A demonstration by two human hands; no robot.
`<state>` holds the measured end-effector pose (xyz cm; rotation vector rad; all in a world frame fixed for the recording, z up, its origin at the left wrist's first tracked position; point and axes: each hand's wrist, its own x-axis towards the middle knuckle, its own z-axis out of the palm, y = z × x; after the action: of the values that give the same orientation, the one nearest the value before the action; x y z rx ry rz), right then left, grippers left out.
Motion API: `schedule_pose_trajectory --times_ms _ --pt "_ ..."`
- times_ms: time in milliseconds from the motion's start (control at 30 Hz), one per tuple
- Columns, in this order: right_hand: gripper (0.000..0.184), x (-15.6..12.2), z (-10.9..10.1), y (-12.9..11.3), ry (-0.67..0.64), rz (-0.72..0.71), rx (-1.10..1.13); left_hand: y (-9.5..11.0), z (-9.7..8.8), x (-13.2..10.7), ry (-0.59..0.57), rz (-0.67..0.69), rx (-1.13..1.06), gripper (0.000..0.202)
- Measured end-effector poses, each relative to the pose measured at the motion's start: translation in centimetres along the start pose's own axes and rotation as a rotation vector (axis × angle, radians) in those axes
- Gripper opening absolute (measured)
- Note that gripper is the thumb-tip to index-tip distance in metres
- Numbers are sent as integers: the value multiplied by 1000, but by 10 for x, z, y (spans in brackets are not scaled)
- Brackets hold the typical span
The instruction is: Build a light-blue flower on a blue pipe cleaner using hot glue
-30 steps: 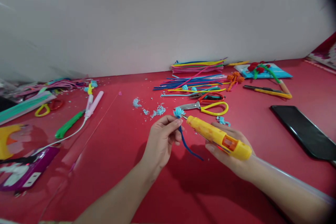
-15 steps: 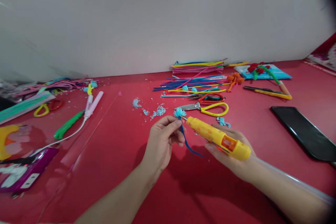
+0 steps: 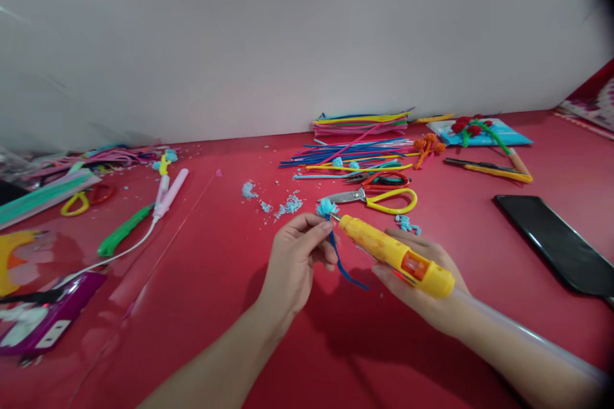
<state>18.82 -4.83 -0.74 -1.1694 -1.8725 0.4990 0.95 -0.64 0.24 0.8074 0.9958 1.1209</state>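
Note:
Between thumb and fingers, my left hand pinches a light blue fluffy flower just under its head. A dark blue pipe cleaner trails from it down to the right. My right hand is wrapped round a yellow hot glue gun, whose metal nozzle points left at the flower's base. Whether the nozzle touches the flower I cannot tell. A clear glue stick runs out of the gun's back along my right forearm. Yellow-handled scissors lie just beyond the gun.
Pliers and bundles of coloured pipe cleaners lie behind the scissors. Blue fluff scraps are scattered left of them. A black phone rests at right. At left are a pink styling iron, a green-handled tool and a purple power strip.
Both hands, with the flower and the glue gun, have shifted very slightly left and down in the view. The grips stay the same.

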Motion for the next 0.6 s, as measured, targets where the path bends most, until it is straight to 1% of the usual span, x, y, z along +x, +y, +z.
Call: schedule_pose_trajectory --times_ms 167,300,467,600 --pt "18 -2 -1 4 -18 -61 -69 -1 0 0 -6 38 1 15" --pt "16 -3 -1 6 -40 -45 -88 0 1 0 6 42 5 18" --pt "16 -7 2 12 -15 -85 -142 -1 0 0 -16 3 -15 17" --pt "13 -9 3 18 -38 -132 -162 -2 -2 0 -42 -26 -75 13"
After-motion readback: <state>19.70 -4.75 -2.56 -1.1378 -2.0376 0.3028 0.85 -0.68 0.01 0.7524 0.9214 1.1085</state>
